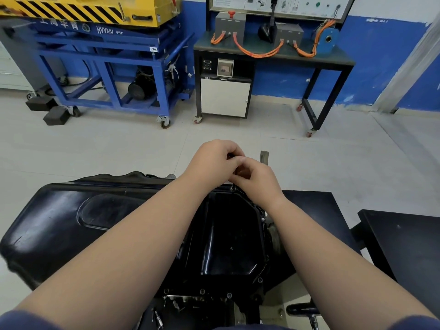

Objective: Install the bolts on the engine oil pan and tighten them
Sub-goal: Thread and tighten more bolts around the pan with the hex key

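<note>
1. The left hand (214,160) and right hand (256,181) are together, touching, above the far rim of the oil pan (228,234). The left fingers are curled and pinch a small dark part (231,156). It is probably a bolt, though most of it is hidden. The right fingers curl downward, and I cannot tell whether they hold anything.
2. Just under the right hand, a bolt (233,187) stands up from the far corner of the pan's rim. It does not look screwed down yet.
3. The oil pan is black and lies straight ahead between the two forearms, on top of the engine. More bolt heads (229,295) show along its near edge and right side.
4. What could go wrong:
   - A bolt started at a tilt would likely cross-thread, and the fingers cover the hole, so the angle is hard to judge.
   - A slip in the pinch could drop the part past the far edge onto the floor, or down among the engine parts.
   - Tightening one corner hard before the others are in could pull the rim uneven and let it leak.
5. A big glossy black cover (59,222) lies to the left of the pan. Black tables (404,246) stand to the right.
6. The floor (119,151) is pale tile. Against the blue and white wall stand a blue cart (107,55) carrying a yellow machine, and a bench (273,55) with orange cables.
</note>
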The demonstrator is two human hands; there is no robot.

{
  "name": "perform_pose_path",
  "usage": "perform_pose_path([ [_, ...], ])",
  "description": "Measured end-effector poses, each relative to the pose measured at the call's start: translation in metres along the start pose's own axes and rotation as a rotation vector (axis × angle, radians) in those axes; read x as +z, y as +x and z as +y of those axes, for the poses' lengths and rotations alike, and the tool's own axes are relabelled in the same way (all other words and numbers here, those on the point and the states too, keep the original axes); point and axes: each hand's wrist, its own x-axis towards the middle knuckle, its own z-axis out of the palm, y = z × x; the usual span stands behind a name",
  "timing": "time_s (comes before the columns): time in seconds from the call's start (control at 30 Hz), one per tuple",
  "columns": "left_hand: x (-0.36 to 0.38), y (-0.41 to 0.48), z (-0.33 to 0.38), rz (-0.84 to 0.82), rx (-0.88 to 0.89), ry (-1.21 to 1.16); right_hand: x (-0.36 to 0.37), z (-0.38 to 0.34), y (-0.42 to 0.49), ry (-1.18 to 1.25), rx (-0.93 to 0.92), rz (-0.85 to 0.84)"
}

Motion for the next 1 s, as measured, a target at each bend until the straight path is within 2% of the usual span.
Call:
perform_pose_path([
  [0.13,0.0,0.001,-0.001,0.01,0.011,-0.01,-0.006,0.002,-0.004,-0.094,-0.042,-0.072],
  [0.3,0.001,0.0,-0.001,0.057,-0.021,-0.096,-0.004,0.006,-0.003,-0.064,-0.014,0.023],
  [0.43,0.001,-0.001,0.001,0.019,-0.035,-0.087,0.001,0.009,0.002,-0.063,-0.001,0.086],
  [0.6,0.0,-0.002,0.003,-0.01,0.004,-0.018,0.003,0.01,0.003,-0.071,-0.011,0.072],
  [0.77,-0.001,0.0,0.0,-0.014,0.018,-0.011,-0.004,0.008,-0.002,-0.06,-0.038,-0.053],
  [0.87,0.001,0.0,-0.001,0.005,0.016,-0.024,-0.005,0.007,-0.002,-0.11,-0.069,-0.033],
  [1.0,0.002,0.001,-0.003,0.042,-0.03,-0.077,0.0,0.007,0.001,-0.062,-0.019,0.004],
])
